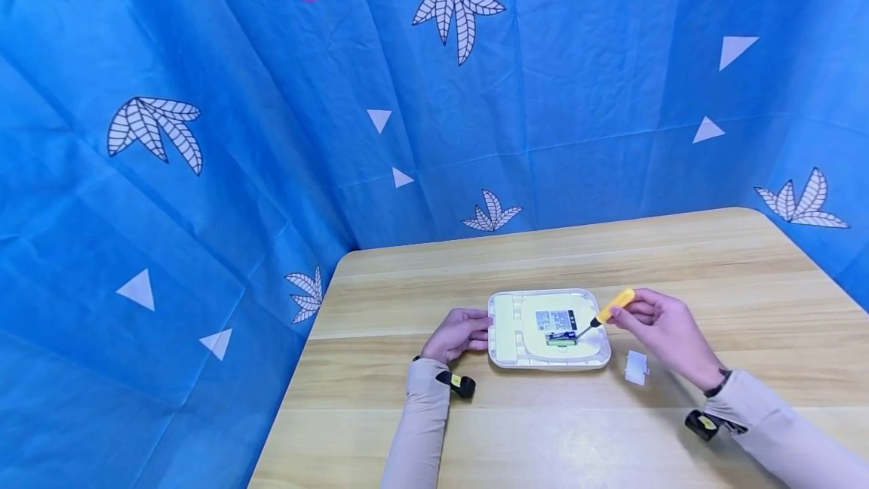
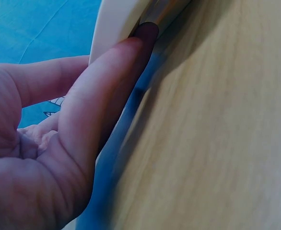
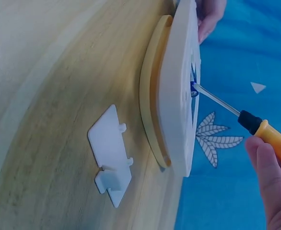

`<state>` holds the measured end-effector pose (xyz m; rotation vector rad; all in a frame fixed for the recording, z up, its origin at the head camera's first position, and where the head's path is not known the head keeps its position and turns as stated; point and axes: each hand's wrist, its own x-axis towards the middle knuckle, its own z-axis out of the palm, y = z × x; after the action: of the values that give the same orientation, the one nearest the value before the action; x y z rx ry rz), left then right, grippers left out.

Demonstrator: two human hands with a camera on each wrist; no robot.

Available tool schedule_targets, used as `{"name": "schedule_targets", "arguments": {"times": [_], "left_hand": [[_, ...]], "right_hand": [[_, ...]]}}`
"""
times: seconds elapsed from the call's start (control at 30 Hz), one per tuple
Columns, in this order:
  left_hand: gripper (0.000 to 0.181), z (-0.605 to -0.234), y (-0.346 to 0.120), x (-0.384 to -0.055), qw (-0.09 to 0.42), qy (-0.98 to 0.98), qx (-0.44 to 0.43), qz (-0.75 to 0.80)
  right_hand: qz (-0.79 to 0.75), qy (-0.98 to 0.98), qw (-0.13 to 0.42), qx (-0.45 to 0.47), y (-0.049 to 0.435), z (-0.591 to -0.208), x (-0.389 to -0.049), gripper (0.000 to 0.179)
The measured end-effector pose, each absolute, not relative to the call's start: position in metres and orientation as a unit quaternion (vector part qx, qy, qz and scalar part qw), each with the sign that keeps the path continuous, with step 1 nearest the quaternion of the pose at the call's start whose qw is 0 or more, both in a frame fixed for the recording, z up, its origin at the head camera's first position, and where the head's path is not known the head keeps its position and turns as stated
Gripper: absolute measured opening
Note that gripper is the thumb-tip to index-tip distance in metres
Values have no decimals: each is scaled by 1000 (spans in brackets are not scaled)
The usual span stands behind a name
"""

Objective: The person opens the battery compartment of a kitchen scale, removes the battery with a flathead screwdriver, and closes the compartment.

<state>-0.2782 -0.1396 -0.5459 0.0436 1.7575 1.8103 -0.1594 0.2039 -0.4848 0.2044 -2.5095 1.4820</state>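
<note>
A white, flat, rounded device [image 1: 505,330] lies with its labelled underside up on the table. Thumb and fingers of my left hand [image 1: 456,334] pinch its left edge, seen close up in the left wrist view. My right hand [image 1: 668,327] grips a screwdriver [image 1: 616,306] by its yellow and black handle. The metal tip reaches into the open battery compartment [image 1: 561,341], where a green battery shows. In the right wrist view the tip meets a small blue cylinder, likely a battery [image 3: 194,89], standing slightly proud of the white surface.
A small white battery cover [image 1: 636,368] with clips lies on the wooden table [image 1: 529,429], right of the device and below my right hand. Blue patterned curtain [image 1: 577,112] hangs behind the table and along its left side. Both wrists wear black camera straps.
</note>
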Motion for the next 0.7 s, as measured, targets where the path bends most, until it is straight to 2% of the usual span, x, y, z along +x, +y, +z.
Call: {"name": "schedule_targets", "arguments": {"times": [0.23, 0.7], "left_hand": [[42, -546, -140, -278, 301, 667, 20, 681], [39, -548, -139, -280, 301, 664, 15, 684]], "right_hand": [[484, -866, 105, 61, 200, -486, -158, 27], [445, -880, 130, 105, 198, -483, -159, 18]]}}
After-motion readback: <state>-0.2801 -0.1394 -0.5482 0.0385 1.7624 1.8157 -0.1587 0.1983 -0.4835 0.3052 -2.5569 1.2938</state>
